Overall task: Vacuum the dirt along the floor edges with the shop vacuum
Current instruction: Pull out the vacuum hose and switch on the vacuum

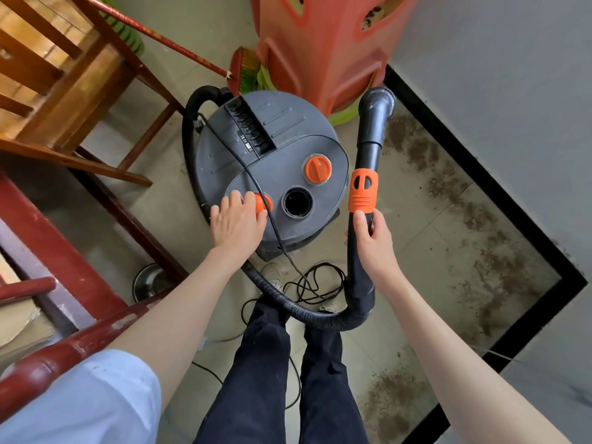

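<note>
A grey shop vacuum (pixel 272 149) with orange knobs stands on the floor in front of me. My left hand (pixel 235 221) lies on its top with the fingers around the small orange knob (pixel 264 202). My right hand (pixel 371 241) grips the black hose wand (pixel 371 129) just below its orange collar (pixel 363 191); the wand's elbow end points up near the red stool. The ribbed hose (pixel 307 310) loops past my legs. Brown dirt (pixel 480 238) lies scattered along the black floor border (pixel 499 187) by the grey wall.
A wooden chair (pixel 64 91) and a red wooden frame (pixel 64 251) stand on the left. A red plastic stool (pixel 320 43) and a broom (pixel 179 46) are behind the vacuum. The power cord (pixel 307 283) lies coiled by my feet, and a metal bowl (pixel 149 280) sits under the frame.
</note>
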{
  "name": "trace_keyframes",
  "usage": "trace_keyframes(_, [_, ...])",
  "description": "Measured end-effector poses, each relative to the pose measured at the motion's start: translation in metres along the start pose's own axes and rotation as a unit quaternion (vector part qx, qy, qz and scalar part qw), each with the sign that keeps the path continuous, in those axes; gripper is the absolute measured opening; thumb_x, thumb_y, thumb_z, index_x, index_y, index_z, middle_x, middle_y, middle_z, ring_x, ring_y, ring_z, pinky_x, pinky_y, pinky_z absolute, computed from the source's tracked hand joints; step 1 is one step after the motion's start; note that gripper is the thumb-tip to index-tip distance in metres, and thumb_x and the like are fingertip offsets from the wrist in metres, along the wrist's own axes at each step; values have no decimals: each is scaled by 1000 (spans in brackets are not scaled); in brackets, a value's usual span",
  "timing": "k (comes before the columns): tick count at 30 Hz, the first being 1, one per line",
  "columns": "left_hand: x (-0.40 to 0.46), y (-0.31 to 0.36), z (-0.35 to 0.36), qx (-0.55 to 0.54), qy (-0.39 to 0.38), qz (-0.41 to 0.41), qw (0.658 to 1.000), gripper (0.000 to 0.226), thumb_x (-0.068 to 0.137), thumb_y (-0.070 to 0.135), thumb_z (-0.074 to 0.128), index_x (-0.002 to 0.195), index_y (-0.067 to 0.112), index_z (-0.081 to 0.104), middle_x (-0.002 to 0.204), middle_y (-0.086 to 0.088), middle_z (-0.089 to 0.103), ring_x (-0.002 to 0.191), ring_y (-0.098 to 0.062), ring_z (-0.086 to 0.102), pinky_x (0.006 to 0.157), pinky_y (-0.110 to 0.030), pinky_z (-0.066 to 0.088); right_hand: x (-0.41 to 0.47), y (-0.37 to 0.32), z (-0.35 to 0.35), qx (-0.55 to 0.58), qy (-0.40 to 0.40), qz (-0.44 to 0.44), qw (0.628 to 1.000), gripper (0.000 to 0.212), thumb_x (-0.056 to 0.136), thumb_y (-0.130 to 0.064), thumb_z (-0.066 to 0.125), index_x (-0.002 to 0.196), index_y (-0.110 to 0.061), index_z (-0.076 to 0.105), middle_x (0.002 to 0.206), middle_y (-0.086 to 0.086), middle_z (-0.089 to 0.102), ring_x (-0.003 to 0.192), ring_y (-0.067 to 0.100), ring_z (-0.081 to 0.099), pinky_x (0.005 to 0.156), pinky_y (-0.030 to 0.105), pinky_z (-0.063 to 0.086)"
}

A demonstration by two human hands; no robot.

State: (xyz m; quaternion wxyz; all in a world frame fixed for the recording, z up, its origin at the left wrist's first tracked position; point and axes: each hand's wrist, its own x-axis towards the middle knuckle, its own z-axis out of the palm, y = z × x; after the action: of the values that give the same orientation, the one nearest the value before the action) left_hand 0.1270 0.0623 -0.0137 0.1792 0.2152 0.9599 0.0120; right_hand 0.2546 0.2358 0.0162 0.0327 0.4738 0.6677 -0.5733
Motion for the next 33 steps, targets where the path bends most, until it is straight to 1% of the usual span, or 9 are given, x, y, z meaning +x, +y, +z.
trace_keyframes(3, [7, 6, -6, -117, 32, -72, 990, 40, 90, 47, 51, 104, 10, 53, 112, -12, 55, 108, -31, 50, 90, -42, 37, -1, 2, -3, 1, 5, -1, 1000, 19, 99, -36, 43, 108, -21, 50, 99, 5, 63, 101, 29, 61, 96, 52, 46])
trace_keyframes(7, [32, 18, -7, -202, -34, -171, 964, 43, 85, 45, 61, 106, 8, 61, 120, -13, 51, 113, -32, 48, 93, -43, 42, -2, 3, -4, 3, 14, -4, 1000, 19, 99, -35, 43, 106, -19, 50, 99, 5, 62, 102, 30, 61, 96, 51, 47])
trace_keyframes(13, [35, 18, -12, -383, -25, -289, 877, 20, 86, 15, 55, 102, 2, 57, 118, -16, 57, 110, -32, 53, 89, -35, 42, -7, 3, -5, 7, 15, -11, 1000, 20, 99, -36, 43, 106, -20, 50, 97, 5, 62, 99, 31, 61, 94, 52, 48])
trace_keyframes(16, [22, -7, -1, -456, 3, -330, 826, 5, 84, 10, 50, 85, 13, 46, 106, -21, 62, 102, -37, 60, 90, -44, 49, -8, 1, -2, 7, 11, -14, 1000, 18, 99, -36, 43, 105, -20, 50, 95, 4, 62, 98, 31, 61, 94, 52, 48])
trace_keyframes(19, [11, -38, 13, -455, 5, -374, 808, 6, 89, 9, 45, 94, 7, 47, 105, -24, 61, 97, -38, 62, 87, -49, 51, -9, -1, 5, 6, 4, -16, 1000, 14, 99, -35, 44, 102, -23, 50, 92, 2, 61, 98, 31, 62, 93, 52, 48])
trace_keyframes(24, [2, -70, 19, -433, -14, -410, 802, 10, 88, 7, 47, 96, 13, 46, 113, -20, 58, 103, -39, 60, 92, -46, 49, -11, -2, 13, -9, 0, -19, 1000, 18, 99, -36, 44, 105, -20, 50, 94, 4, 62, 98, 31, 62, 93, 51, 48])
trace_keyframes(26, [0, -68, 12, -423, -24, -396, 815, 21, 87, 4, 45, 107, 10, 51, 119, -17, 56, 109, -36, 56, 94, -40, 46, -11, -2, 17, -13, -1, -19, 1000, 19, 99, -36, 45, 107, -20, 51, 95, 4, 62, 98, 30, 62, 93, 52, 48])
trace_keyframes(29, [-1, -55, 0, -421, -9, -323, 848, 28, 91, 3, 43, 118, 4, 52, 120, -13, 55, 111, -31, 52, 95, -35, 41, -14, -2, 19, -16, 2, -17, 1000, 18, 98, -37, 45, 104, -21, 50, 93, 4, 62, 97, 30, 62, 93, 53, 48])
trace_keyframes(33, [-4, -29, -15, -427, 41, -168, 887, 22, 93, 7, 46, 114, 5, 53, 116, -13, 55, 104, -25, 55, 89, -31, 43, -21, -6, 14, -15, 10, -22, 1000, 16, 98, -38, 44, 103, -25, 50, 91, 1, 62, 95, 30, 62, 92, 54, 48])
